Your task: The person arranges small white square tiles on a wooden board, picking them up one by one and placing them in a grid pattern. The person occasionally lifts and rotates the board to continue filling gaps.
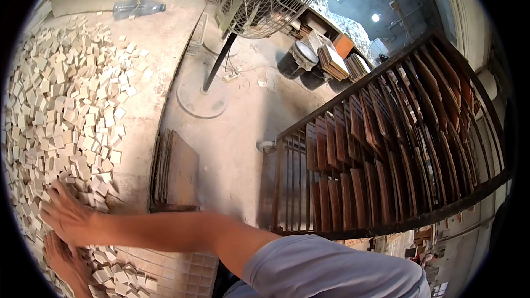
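Observation:
Small, square, cream-coloured tiles [72,110] lie in a wide heap along the left. At the near end of the heap, my right hand [69,218] reaches across from the right, its fingers spread against the tiles. Just below it my left hand [66,262] rests among the tiles, fingers stretched out and partly overlapped by the right hand. Whether any tile is between the fingers I cannot see. Beside my hands a grid of tiles set in even rows [187,270] lies flat, with a loose clump of tiles [121,278] at its left part.
Brown boards [179,171] lean against the worktable edge [165,96]. A large rack [353,154] filled with boards stands on the right. Farther off are a caged fan [265,0] on a round base, black buckets [298,58] and a plastic bottle [138,9].

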Available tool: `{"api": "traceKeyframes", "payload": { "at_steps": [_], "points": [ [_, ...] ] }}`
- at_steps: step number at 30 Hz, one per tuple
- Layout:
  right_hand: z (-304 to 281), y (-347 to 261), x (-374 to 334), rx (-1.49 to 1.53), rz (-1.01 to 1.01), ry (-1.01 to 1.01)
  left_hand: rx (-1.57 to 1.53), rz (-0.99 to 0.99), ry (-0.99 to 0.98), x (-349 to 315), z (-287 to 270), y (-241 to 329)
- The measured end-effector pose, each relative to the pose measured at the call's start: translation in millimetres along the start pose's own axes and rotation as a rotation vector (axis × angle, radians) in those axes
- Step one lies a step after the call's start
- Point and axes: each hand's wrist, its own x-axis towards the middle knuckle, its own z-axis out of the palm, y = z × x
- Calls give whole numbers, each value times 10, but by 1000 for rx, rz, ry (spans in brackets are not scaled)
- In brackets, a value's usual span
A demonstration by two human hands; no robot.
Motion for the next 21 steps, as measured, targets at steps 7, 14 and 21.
{"api": "traceKeyframes", "payload": {
  "at_steps": [7,14,21],
  "points": [
    [611,-627,-470,249,12,76,-1,-166,-143,-657,-383,163],
    [237,-887,-731,333,-51,-2,-179,-333,204,-1102,-532,731],
    [280,-1132,-1150,337,-137,48,-195,-452,176,-1745,-452,811]
  ]
}}
